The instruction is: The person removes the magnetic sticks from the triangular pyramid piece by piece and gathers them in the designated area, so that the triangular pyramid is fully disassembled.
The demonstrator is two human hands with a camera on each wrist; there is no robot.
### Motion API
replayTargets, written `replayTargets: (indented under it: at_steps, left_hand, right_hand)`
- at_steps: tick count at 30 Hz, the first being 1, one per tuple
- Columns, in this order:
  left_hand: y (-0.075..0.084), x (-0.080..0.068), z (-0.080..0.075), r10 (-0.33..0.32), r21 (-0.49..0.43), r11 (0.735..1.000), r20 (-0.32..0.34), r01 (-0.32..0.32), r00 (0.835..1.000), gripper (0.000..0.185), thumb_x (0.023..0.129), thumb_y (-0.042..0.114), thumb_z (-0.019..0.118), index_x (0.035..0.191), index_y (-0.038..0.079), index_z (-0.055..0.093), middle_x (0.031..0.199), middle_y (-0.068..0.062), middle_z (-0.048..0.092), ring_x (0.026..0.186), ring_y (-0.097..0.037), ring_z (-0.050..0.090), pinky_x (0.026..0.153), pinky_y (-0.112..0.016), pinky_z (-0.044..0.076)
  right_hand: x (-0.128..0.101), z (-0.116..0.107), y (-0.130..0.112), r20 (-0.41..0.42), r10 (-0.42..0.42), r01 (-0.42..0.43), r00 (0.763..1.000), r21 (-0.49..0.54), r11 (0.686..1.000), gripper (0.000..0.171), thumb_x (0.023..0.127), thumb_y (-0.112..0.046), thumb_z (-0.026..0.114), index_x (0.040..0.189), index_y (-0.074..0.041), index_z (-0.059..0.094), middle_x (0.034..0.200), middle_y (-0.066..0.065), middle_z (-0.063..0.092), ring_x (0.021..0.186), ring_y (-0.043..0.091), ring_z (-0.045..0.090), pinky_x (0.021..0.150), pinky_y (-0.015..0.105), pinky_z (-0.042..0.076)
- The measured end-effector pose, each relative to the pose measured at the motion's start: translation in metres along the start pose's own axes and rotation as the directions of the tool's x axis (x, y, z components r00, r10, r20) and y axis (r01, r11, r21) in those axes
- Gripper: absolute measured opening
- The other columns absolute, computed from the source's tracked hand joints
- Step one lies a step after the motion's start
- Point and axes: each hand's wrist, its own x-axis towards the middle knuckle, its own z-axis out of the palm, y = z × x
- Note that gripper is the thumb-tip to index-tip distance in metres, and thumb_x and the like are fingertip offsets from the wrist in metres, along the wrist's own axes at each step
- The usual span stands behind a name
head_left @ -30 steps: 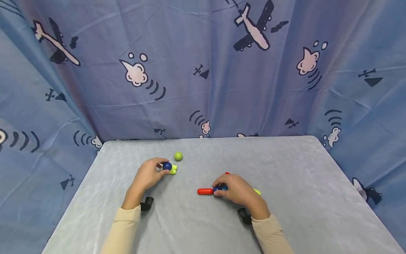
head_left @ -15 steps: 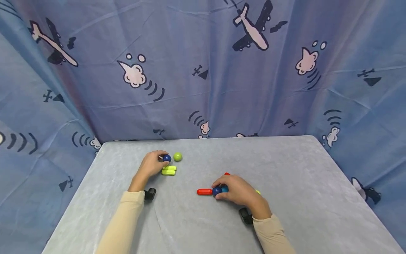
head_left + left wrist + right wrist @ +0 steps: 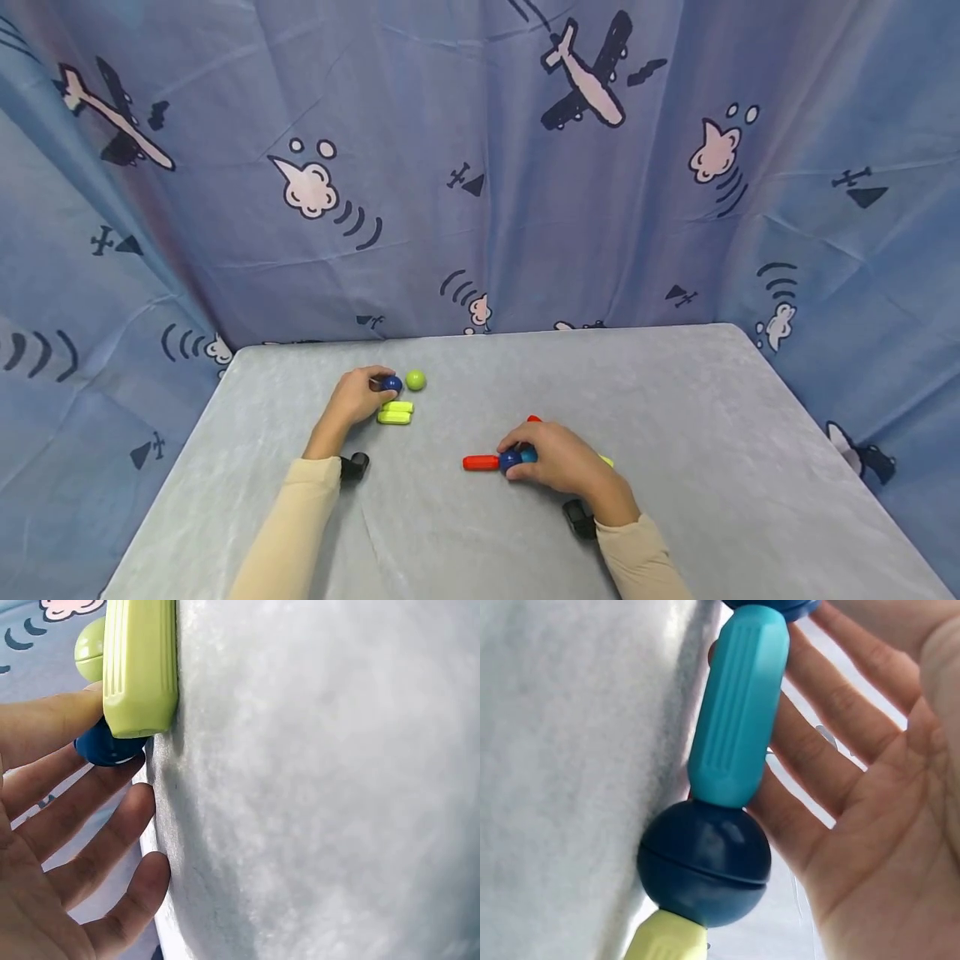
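My left hand pinches a dark blue ball between thumb and fingers at the table's back left. Just right of it sits a lime green ball; in front lie two yellow-green rods side by side. With thumb and fingertips, my right hand holds another dark blue ball, joined to a red rod on its left. A teal rod runs from that ball under the palm to a second blue ball, then a yellow rod.
A red tip pokes out behind my right hand, mostly hidden. The grey-white table ends at a blue curtain printed with airplanes. A black wrist camera sits at the left wrist, another at the right.
My left hand has carried the blue ball back from over the yellow-green rods to beside the green ball. My right hand keeps its hold. The head view has tilted slightly.
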Motion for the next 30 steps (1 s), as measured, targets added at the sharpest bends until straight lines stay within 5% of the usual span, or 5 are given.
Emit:
replayTargets:
  at_steps: [15, 20, 25, 30]
  left_hand:
    - [-0.001, -0.002, -0.001, 0.010, -0.032, 0.999, 0.004, -0.010, 1.000, 0.047, 0.093, 0.021, 0.070, 0.138, 0.014, 0.058, 0.130, -0.014, 0.064, 0.113, -0.029, 0.061, 0.092, -0.047, 0.049]
    - [0.010, -0.020, -0.002, 0.046, -0.063, 0.997, -0.118, -0.054, 0.992, 0.046, 0.093, 0.018, 0.070, 0.138, 0.012, 0.058, 0.132, -0.013, 0.064, 0.115, -0.031, 0.062, 0.092, -0.049, 0.050]
    - [0.042, -0.049, 0.012, 0.214, -0.063, 0.970, -0.238, -0.235, 0.947, 0.033, 0.089, 0.013, 0.074, 0.122, 0.010, 0.069, 0.117, -0.009, 0.071, 0.106, -0.029, 0.066, 0.091, -0.048, 0.051]
    - [0.067, -0.071, 0.044, 0.407, -0.023, 0.911, -0.098, -0.411, 0.908, 0.027, 0.087, 0.013, 0.077, 0.113, 0.011, 0.073, 0.108, -0.003, 0.074, 0.098, -0.021, 0.068, 0.086, -0.040, 0.054]
  right_hand:
    - [0.002, 0.001, 0.000, -0.002, 0.015, -0.015, 1.000, 0.000, 1.000, 0.030, 0.079, -0.027, 0.085, 0.107, -0.021, 0.076, 0.101, -0.010, 0.071, 0.090, 0.010, 0.061, 0.087, 0.037, 0.053]
    - [0.002, 0.001, -0.002, 0.006, 0.013, -0.013, 1.000, 0.001, 1.000, 0.030, 0.079, -0.026, 0.084, 0.107, -0.020, 0.075, 0.102, -0.009, 0.071, 0.091, 0.011, 0.061, 0.087, 0.038, 0.053]
    - [0.001, 0.000, -0.002, -0.002, 0.022, -0.022, 1.000, -0.003, 1.000, 0.030, 0.078, -0.025, 0.085, 0.107, -0.020, 0.075, 0.101, -0.008, 0.071, 0.091, 0.011, 0.061, 0.087, 0.037, 0.052]
    - [0.002, 0.001, -0.003, -0.006, 0.015, -0.015, 1.000, -0.013, 1.000, 0.030, 0.078, -0.025, 0.085, 0.107, -0.019, 0.075, 0.102, -0.007, 0.072, 0.091, 0.012, 0.061, 0.088, 0.039, 0.053]
